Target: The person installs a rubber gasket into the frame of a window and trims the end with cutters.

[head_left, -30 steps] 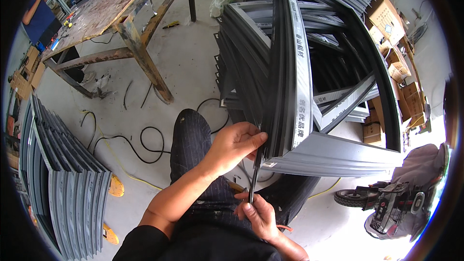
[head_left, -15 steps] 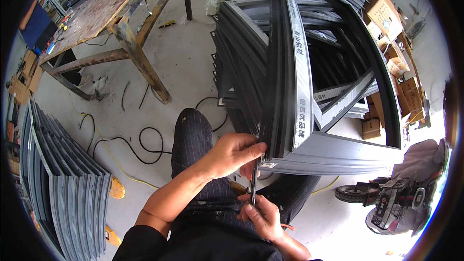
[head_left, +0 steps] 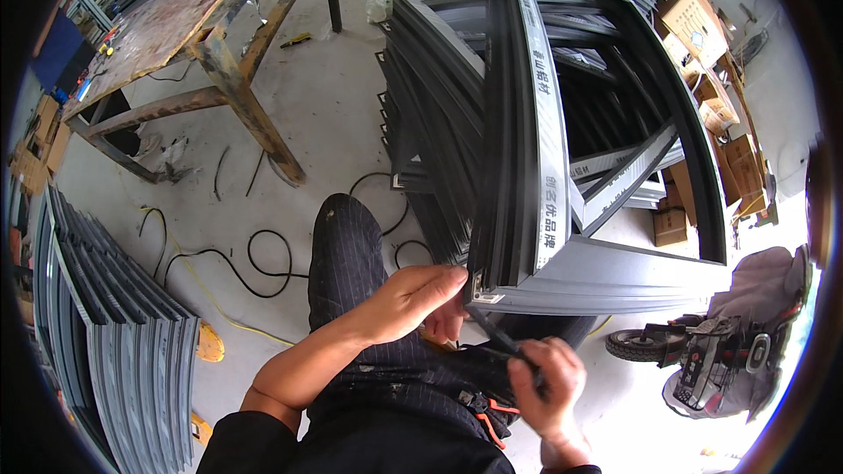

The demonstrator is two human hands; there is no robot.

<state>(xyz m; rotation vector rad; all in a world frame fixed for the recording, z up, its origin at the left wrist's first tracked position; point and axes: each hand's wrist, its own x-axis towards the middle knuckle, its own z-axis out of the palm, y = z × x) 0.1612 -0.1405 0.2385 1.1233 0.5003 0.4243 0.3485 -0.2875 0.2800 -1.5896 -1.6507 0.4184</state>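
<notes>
Beside grey frame [head_left: 632,281], right hand [head_left: 557,391] clutching black strip [head_left: 494,330], grip of left hand [head_left: 408,303] unclear, stacked frames [head_left: 145,377], table [head_left: 167,31]

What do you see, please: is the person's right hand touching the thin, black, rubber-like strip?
Touching: the head view shows the right hand closed around the black strip, which extends from its motion-blurred grip.

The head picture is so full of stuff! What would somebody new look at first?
Probably the big dark frame right of centre, with a pale label strip running down it. Below its near corner, the blurry right hand grips a dark strip that slants up toward the left hand at that corner. Bright orange handles stand out at the lower middle.
</notes>
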